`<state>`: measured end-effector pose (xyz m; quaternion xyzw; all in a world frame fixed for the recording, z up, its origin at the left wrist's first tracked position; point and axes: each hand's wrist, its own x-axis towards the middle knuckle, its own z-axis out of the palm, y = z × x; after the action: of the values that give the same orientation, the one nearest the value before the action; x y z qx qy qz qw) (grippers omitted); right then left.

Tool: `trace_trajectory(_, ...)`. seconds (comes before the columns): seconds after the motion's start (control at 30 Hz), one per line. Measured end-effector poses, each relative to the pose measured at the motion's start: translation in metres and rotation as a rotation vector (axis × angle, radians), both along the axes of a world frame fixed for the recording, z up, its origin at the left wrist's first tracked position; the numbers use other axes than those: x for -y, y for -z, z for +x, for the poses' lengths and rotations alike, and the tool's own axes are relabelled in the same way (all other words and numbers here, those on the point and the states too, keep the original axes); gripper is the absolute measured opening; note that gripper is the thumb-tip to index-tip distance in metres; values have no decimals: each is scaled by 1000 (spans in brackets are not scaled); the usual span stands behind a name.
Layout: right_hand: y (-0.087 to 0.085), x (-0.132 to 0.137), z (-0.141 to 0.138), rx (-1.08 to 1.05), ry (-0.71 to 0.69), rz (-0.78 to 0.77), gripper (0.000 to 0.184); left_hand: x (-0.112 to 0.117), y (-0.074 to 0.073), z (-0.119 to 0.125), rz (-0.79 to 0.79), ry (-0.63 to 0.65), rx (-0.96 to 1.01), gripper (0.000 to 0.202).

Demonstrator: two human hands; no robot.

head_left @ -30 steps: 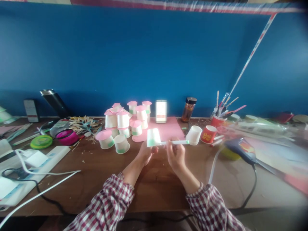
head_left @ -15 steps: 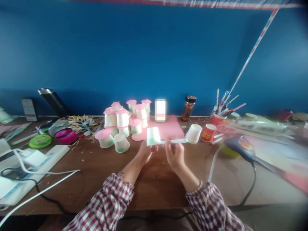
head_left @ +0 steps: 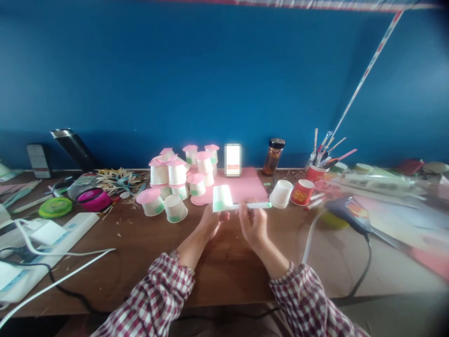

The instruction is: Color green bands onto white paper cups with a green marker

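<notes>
My left hand [head_left: 213, 222] is closed on an upside-down white paper cup [head_left: 221, 195] with a green patch near its rim, held above the table's middle. A white marker [head_left: 257, 205] with a pale green end lies in the closed fingers of my right hand [head_left: 254, 224]. Its other end reaches the cup's right side; whether the tip touches cannot be told. Pink card [head_left: 247, 182] lies behind the hands. To the left, several cups with pink paper roofs [head_left: 177, 171] stand in stacks, with an unroofed white cup [head_left: 176, 209] before them.
Right of my hands stand a plain white cup [head_left: 281, 194], a red cup [head_left: 302, 192] and a red holder of brushes [head_left: 316, 173]. A glue gun [head_left: 351, 214] lies further right. A lidded bottle [head_left: 274, 157] stands behind. A white power strip [head_left: 75, 241] with cables lies at left.
The whole view has shifted slightly, with things appearing a little further left. Both hands keep their hold on the cup and marker, with hardly any movement between them.
</notes>
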<state>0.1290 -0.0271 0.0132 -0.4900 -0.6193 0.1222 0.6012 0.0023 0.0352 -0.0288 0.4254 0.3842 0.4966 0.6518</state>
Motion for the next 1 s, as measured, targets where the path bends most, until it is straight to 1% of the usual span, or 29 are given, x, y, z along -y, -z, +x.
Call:
trace_trajectory(0.27,3,-1,1,50,18,-15,18,1,-1,0,-18,-10,8,10)
trace_trajectory(0.43,4,-2,1,80,5,-10,17,1,-2,1,-40,-41,18,11)
trace_trajectory(0.63,5,-3,1,70,21,-38,17,1,-1,1,-48,-53,25,14)
trace_trajectory(0.83,5,-3,1,52,44,-20,17,3,-4,1,-48,-36,16,12)
trace_trajectory(1.0,5,-4,2,60,43,-20,19,2,-3,1,-50,-49,26,13)
